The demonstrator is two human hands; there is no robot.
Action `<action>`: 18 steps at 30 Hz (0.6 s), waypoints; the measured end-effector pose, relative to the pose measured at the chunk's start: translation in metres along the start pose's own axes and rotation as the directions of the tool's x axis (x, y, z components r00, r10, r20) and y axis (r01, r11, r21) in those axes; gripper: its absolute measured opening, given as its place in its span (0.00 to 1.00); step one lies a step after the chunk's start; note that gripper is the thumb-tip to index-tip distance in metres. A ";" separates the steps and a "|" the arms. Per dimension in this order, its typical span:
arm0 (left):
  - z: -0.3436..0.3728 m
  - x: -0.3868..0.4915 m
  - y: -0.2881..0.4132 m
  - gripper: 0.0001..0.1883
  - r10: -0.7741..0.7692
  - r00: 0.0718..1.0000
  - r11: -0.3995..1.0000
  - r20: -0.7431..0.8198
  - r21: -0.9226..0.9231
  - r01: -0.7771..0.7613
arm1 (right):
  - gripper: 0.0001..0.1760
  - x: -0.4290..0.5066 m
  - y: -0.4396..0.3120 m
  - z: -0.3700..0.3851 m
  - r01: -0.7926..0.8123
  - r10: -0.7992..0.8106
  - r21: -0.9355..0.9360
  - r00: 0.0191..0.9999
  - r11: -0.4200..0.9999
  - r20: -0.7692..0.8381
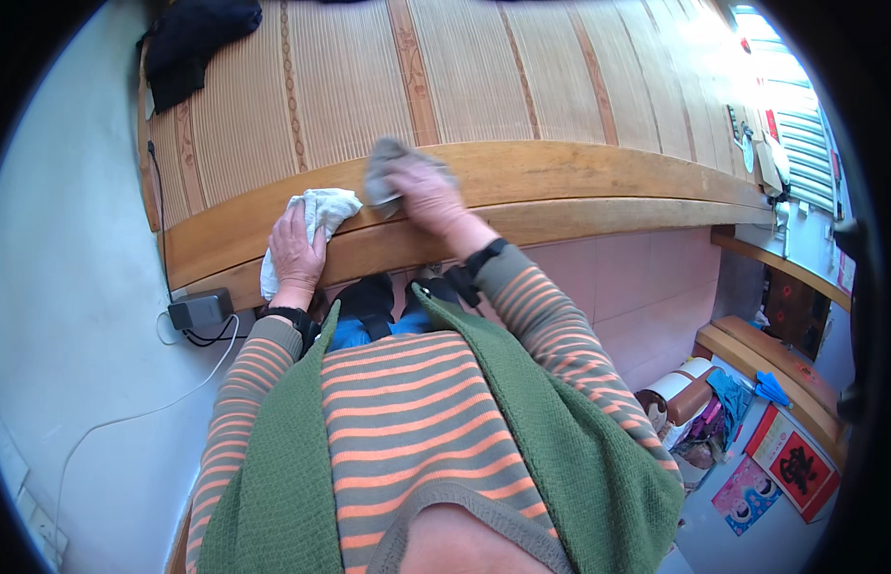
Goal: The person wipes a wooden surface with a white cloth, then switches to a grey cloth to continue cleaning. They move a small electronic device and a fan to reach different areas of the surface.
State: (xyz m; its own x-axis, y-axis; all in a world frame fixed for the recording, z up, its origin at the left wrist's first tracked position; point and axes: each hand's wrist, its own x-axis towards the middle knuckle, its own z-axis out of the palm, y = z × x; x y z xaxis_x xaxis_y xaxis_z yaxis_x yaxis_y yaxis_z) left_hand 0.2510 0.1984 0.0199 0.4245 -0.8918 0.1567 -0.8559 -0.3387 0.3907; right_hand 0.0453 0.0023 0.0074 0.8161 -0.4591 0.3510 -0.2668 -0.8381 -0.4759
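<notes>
My left hand (pixel 297 247) rests on a white cloth (pixel 332 206) that lies over the wooden edge board (pixel 560 172) of a bed. Part of this cloth hangs down the board's near side. To the right, my right hand (pixel 425 194) presses a grey cloth (pixel 388 168) onto the top of the same board. That hand and its cloth are blurred. Behind the board spreads a woven slat mat (pixel 467 72) with brown patterned strips. The fingertips of my right hand are partly hidden in the grey cloth.
A dark garment (pixel 201 43) lies at the mat's far left corner. Beside the left wall sits a grey power adapter (pixel 200 308) with cables. Bags and clothes (pixel 693 409) are piled at the lower right, near a red printed sheet (pixel 797 463). Pink floor tiles (pixel 632 301) show below the board.
</notes>
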 end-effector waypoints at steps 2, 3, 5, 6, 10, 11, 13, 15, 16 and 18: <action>0.000 0.000 -0.001 0.33 0.014 1.000 1.000 -0.010 -0.009 -0.014 | 0.14 -0.030 0.051 -0.042 -0.193 0.178 -0.148 0.978 0.970 -0.111; 0.001 0.000 -0.001 0.33 0.011 1.000 1.000 -0.016 -0.017 -0.011 | 0.14 -0.048 0.078 -0.068 -0.379 0.354 -0.183 0.922 0.907 -0.156; 0.002 -0.001 -0.002 0.34 0.022 1.000 1.000 -0.018 -0.001 -0.022 | 0.18 -0.084 0.122 -0.117 -0.639 0.562 -0.248 0.764 0.728 -0.318; 0.002 -0.001 -0.002 0.34 0.023 0.999 1.000 -0.026 0.007 -0.023 | 0.19 -0.098 0.136 -0.135 -0.709 0.612 -0.278 0.702 0.648 -0.363; 0.003 -0.002 -0.002 0.33 0.020 0.999 1.000 -0.042 -0.018 -0.021 | 0.20 -0.083 0.122 -0.120 -0.813 0.741 -0.329 0.577 0.480 -0.343; 0.003 -0.003 -0.002 0.33 0.013 0.999 1.000 -0.035 -0.015 -0.014 | 0.20 -0.065 0.105 -0.099 -0.686 0.614 -0.314 0.728 0.657 -0.306; 0.003 -0.003 -0.001 0.32 0.008 1.000 1.000 -0.024 -0.005 -0.008 | 0.16 -0.020 0.061 -0.049 -0.401 0.351 -0.302 0.913 0.865 -0.208; 0.003 -0.002 -0.001 0.30 0.018 0.999 1.000 -0.043 0.000 -0.018 | 0.16 0.014 0.005 0.002 -0.145 0.141 -0.087 0.989 0.986 -0.054; 0.004 -0.001 -0.001 0.30 0.025 0.998 1.000 -0.052 -0.010 -0.025 | 0.15 0.028 -0.016 0.020 -0.039 0.040 -0.020 0.999 0.999 0.028; 0.004 0.000 -0.004 0.29 0.039 0.996 0.998 -0.080 -0.040 -0.043 | 0.14 0.037 -0.030 0.033 0.108 -0.113 0.048 0.988 0.993 0.103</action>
State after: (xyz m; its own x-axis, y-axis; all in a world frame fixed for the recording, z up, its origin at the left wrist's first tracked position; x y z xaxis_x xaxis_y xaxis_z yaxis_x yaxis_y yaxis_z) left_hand 0.2528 0.1987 0.0149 0.4127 -0.8776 0.2439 -0.8606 -0.2880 0.4200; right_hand 0.1000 0.0203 0.0084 0.8895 -0.3289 0.3171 -0.1523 -0.8678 -0.4730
